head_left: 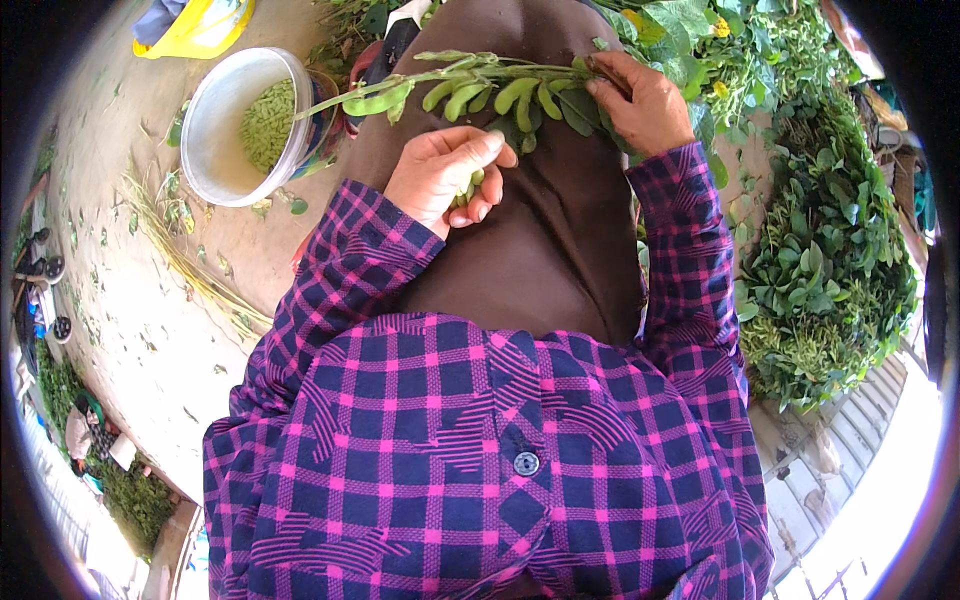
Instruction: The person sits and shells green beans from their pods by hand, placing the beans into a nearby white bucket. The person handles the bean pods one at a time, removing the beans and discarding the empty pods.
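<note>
My right hand [641,101] grips a leafy green bean plant stalk [480,73] near one end. The stalk stretches leftward across my lap, which a brown apron-like cover [517,247] drapes. Several plump green pods [463,101], like soybean pods, hang from it. Just below them, my left hand [457,169] is curled around a few loose green pods [470,187], partly hidden by the fingers. To the left, a white plastic bucket [206,139] holds a heap of picked green pods [268,126]; the stalk's tip overlaps its rim in view.
Bundled leafy plants [825,247] are piled on the right, with more green foliage [720,52] at upper right. Dry straw-like stems [187,259] and scattered leaves lie on the concrete ground [135,315] at left. A yellow container [196,34] stands at upper left.
</note>
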`<action>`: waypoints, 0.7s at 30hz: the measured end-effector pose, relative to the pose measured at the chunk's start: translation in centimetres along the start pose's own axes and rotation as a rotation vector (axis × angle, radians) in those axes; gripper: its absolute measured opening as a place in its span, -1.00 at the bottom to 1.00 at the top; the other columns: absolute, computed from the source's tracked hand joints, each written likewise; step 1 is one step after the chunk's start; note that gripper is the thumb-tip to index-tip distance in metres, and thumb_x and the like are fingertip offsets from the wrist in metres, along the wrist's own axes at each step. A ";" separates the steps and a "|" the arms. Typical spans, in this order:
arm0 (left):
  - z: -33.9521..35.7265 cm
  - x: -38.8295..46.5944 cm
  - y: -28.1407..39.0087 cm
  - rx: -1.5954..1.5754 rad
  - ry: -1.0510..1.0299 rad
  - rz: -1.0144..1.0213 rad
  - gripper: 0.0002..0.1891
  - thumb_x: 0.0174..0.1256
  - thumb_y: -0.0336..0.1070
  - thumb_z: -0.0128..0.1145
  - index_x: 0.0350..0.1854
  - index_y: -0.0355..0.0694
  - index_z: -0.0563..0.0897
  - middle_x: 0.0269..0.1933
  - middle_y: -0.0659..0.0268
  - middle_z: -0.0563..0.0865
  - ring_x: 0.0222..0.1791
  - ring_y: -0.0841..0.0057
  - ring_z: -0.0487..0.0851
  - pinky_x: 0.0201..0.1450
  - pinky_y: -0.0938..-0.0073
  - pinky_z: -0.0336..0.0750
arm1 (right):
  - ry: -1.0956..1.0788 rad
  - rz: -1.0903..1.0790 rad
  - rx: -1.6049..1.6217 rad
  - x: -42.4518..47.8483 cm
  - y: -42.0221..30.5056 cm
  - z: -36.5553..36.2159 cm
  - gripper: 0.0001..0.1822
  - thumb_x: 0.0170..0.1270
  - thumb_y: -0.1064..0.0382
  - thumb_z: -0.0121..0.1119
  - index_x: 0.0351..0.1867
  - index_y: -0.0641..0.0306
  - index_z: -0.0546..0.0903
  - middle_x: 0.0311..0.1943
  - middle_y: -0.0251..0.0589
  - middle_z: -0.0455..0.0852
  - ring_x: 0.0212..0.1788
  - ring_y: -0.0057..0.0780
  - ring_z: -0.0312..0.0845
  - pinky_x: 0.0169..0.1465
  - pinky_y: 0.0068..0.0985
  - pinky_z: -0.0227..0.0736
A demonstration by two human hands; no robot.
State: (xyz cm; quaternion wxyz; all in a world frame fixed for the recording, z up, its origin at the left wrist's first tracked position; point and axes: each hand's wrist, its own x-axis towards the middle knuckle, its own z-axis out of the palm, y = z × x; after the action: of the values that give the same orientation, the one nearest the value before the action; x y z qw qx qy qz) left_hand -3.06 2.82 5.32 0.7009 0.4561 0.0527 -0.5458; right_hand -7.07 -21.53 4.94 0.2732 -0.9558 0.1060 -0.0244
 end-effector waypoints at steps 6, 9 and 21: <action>-0.8 0.2 2.0 0.014 0.212 0.135 -0.60 0.23 0.05 0.02 -0.44 -0.26 0.54 -0.70 0.34 0.51 -0.83 0.66 0.36 -0.87 0.74 0.10 | 0.210 0.028 0.149 -0.8 -0.8 0.6 -0.75 0.02 0.19 0.20 -0.22 0.10 0.58 -0.43 -0.16 0.66 -0.35 -0.28 0.61 -0.24 -0.45 0.47; -0.6 0.8 2.7 -0.130 0.109 0.075 -0.55 0.20 0.13 0.01 -0.44 -0.26 0.53 -0.71 0.34 0.49 -0.84 0.65 0.35 -0.87 0.73 0.10 | 0.411 0.037 0.215 -1.4 -2.0 0.2 -0.80 -0.01 0.29 0.24 -0.28 0.09 0.61 -0.47 -0.19 0.66 -0.41 -0.45 0.61 -0.29 -0.57 0.46; -3.1 0.3 0.2 -0.266 -0.030 -0.014 -0.72 0.35 -0.21 -0.17 -0.12 -0.31 0.48 -0.59 0.25 0.53 -0.72 0.55 0.40 -0.77 0.65 0.19 | 0.307 -0.049 -0.031 -7.4 -0.9 2.7 -0.57 0.02 0.41 0.12 -0.07 -0.19 0.58 -0.37 -0.35 0.60 -0.39 -0.32 0.59 -0.28 -0.49 0.52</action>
State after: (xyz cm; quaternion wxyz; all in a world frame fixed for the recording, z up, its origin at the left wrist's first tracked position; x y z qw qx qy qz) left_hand -1.48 4.73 3.49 0.7521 0.3503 0.1172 -0.5458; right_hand -13.80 -17.79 3.21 0.2384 -0.9472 0.1235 -0.1751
